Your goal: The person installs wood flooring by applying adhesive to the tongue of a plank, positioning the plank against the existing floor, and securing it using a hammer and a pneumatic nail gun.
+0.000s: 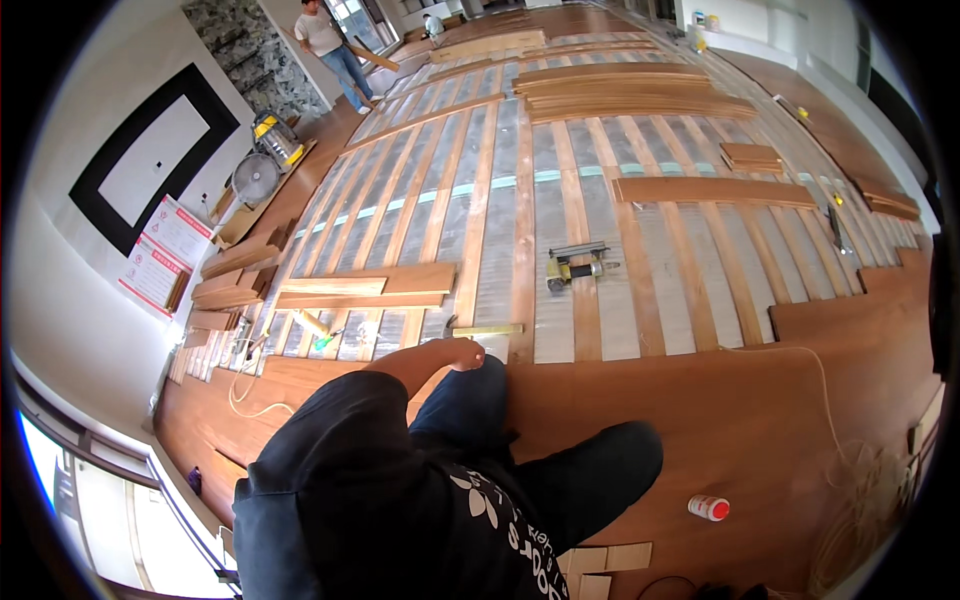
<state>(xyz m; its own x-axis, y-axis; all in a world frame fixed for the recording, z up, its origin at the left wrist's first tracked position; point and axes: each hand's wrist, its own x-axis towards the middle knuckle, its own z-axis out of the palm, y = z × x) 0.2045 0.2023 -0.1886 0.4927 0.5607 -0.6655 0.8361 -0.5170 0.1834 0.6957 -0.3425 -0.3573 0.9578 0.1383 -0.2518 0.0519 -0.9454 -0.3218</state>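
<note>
My left hand (pixel 464 354) is in front of my bent left knee, its fingers curled closed; what is inside them, if anything, is hidden. Just beyond it lies what looks like a hammer (pixel 488 330), with a pale yellowish handle and a dark head, across the battens at the edge of the laid brown floorboards (pixel 600 400). I cannot see my right hand. Farther ahead, a nail gun (pixel 575 270) rests on a wooden batten (pixel 587 325). Loose floorboards (pixel 370 287) lie across the battens to the left of it.
Stacked floorboards (pixel 640 92) sit across the battens ahead. A white bottle with a red cap (pixel 709 508) stands to my right. A hose (pixel 825 390) trails over the boards. A person (pixel 335 50) stands at the far left, beyond a fan (pixel 256 180) and a yellow vacuum cleaner (pixel 278 140).
</note>
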